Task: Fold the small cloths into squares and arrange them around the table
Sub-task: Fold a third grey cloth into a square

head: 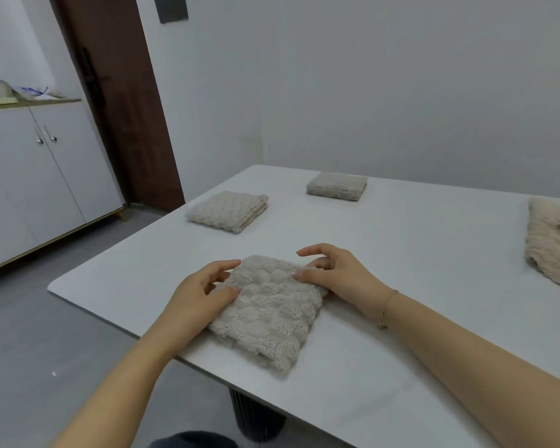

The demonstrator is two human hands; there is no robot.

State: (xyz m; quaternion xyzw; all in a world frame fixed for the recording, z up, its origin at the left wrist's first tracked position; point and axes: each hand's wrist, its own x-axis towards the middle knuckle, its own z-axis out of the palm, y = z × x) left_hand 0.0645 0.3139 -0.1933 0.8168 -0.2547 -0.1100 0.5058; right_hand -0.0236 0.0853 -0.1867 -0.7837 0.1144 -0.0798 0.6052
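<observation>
A folded grey cloth (269,310) is seen low in the centre of the frame, near the table (401,253) edge. Its left side is pinched by the left hand (204,287), its upper right corner by the right hand (333,273). Two folded squares are placed further up: one (227,211) left of centre, another (337,185) above centre. An unfolded cloth (553,244) is cut by the right edge.
</observation>
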